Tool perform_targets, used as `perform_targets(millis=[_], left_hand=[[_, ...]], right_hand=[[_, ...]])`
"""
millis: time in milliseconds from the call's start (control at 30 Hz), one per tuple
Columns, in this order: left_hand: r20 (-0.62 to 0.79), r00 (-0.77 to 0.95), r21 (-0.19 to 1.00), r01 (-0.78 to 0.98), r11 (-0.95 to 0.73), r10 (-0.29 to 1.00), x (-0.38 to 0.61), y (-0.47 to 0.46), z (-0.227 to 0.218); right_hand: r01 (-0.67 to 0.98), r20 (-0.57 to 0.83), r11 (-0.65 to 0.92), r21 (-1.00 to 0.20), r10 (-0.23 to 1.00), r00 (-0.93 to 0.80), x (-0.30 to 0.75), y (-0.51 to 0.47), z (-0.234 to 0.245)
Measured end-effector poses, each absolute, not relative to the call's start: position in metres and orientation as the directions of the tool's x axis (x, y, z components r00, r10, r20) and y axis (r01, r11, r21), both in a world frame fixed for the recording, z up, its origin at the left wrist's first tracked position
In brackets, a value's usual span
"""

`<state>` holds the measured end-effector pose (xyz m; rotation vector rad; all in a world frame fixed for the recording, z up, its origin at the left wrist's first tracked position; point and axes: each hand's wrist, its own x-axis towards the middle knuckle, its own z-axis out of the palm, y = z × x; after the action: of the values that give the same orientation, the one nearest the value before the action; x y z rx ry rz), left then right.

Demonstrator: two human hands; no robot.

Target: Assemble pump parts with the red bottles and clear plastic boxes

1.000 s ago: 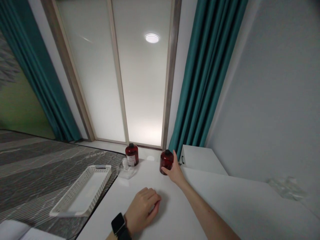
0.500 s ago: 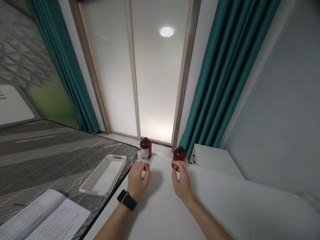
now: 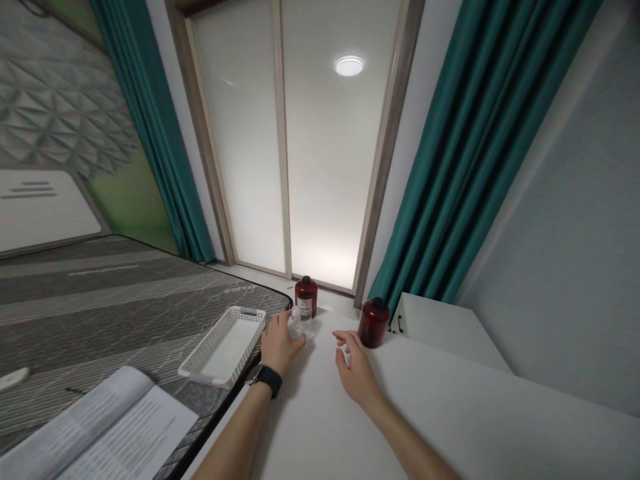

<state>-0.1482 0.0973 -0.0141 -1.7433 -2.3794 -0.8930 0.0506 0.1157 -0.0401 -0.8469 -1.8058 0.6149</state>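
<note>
My left hand, with a black watch on the wrist, reaches over the far left of the white tabletop and closes its fingers round a small clear bottle. Just behind that stands a dark red bottle with a label. My right hand hovers above the table with its fingers loosely spread, holding nothing. A second dark red bottle stands a little beyond its fingertips, apart from them.
A white slotted basket lies on the grey patterned bed to the left, with an open booklet nearer me. A white cabinet stands behind the table. Teal curtains flank a frosted sliding door.
My left hand has moved forward and left from the table to the small clear bottle. My right hand has let go of the right red bottle and pulled back. The view has shifted left.
</note>
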Motion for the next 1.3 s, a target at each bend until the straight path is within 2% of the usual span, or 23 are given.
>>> perform_targets(millis=[133,233,567,967,1300], left_hand=[[0.261,-0.219,0.482,0.873,0.07,0.94,-0.156,0.088,-0.006],[0.251,-0.168,0.512,0.859,0.016,0.953,-0.161,0.084,-0.006],[0.251,-0.172,0.529,0.849,0.013,0.953,-0.16,0.081,-0.008],[0.246,-0.176,0.493,0.87,0.034,0.953,-0.158,0.08,-0.004],[0.302,-0.182,0.478,0.878,0.017,0.936,-0.159,0.084,-0.013]], right_hand=[[0.248,0.558,0.611,-0.752,0.79,-0.254,0.042,0.131,-0.036],[0.223,0.54,0.596,-0.771,0.798,-0.266,0.023,0.16,-0.03],[0.169,0.489,0.527,-0.833,0.844,-0.218,-0.048,0.245,-0.019],[0.129,0.426,0.472,-0.872,0.862,-0.273,-0.054,0.242,-0.023],[0.122,0.496,0.534,-0.837,0.833,-0.246,-0.011,0.213,0.026]])
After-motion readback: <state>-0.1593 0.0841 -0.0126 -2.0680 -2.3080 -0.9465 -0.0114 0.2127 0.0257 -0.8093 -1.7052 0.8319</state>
